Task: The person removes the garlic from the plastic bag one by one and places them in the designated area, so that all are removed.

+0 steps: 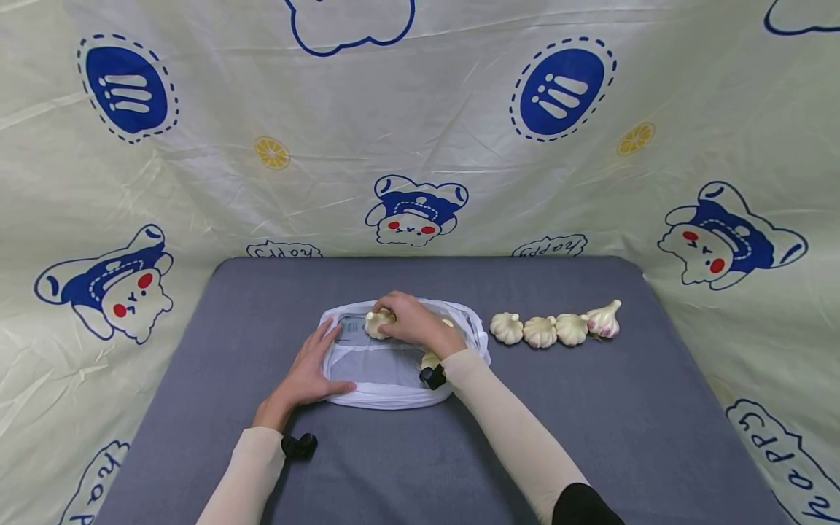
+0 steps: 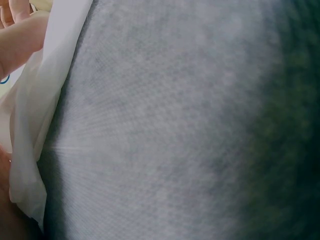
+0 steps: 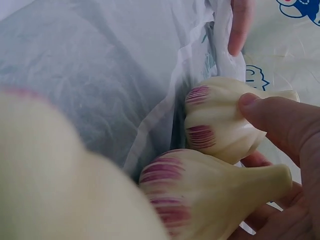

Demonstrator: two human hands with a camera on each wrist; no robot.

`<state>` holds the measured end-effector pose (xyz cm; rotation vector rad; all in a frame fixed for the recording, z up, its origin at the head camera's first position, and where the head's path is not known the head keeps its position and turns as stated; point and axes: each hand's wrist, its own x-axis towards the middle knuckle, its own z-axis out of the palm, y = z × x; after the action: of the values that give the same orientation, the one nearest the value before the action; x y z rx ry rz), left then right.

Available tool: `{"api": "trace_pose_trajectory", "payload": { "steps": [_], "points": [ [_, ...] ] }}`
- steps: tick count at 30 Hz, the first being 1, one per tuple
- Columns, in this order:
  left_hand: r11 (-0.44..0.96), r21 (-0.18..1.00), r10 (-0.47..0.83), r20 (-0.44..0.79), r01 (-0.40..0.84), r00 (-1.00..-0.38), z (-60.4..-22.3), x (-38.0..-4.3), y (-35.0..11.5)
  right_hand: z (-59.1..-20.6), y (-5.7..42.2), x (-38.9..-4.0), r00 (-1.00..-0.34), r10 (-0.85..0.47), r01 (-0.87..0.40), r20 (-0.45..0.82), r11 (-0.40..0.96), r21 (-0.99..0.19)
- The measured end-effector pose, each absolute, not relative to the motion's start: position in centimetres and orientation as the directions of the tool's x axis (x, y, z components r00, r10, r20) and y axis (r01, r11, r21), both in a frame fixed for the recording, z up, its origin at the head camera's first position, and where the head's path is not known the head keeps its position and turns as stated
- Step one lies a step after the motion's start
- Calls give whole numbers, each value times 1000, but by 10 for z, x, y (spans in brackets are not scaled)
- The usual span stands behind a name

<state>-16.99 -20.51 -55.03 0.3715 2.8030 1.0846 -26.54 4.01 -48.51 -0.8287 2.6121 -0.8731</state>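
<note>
A white plastic bag (image 1: 387,397) lies spread wide at the mouth in the middle of the table. Inside its far left part, my right hand (image 1: 415,321) pinches a garlic bulb (image 1: 376,324) between thumb and fingers. The right wrist view shows the thumb on that garlic bulb (image 3: 225,117), beside another purple-streaked bulb (image 3: 200,192); a blurred bulb (image 3: 60,180) fills the near corner. My forearm partly hides the bulbs in the bag's right part. My left hand (image 1: 310,373) rests spread along the bag's left rim, fingers extended, thumb on the front rim.
To the right of the bag, several garlic bulbs (image 1: 539,332) lie in a row on the grey-covered table (image 1: 558,408). The rightmost bulb (image 1: 604,319) has a purple tinge and a long stem. A printed curtain (image 1: 420,109) hangs behind and beside the table.
</note>
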Motion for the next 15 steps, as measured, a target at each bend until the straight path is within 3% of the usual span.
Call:
{"api": "trace_pose_trajectory", "payload": {
  "steps": [7,15],
  "points": [
    [709,678,268,-7,192,-963,-550,-170,-204,-481,43,-263,-821,-568,-403,-56,646,-648],
    [715,670,267,1,198,-964,-550,-169,-203,-479,49,-259,-841,-539,-408,38,588,-698]
  ]
}}
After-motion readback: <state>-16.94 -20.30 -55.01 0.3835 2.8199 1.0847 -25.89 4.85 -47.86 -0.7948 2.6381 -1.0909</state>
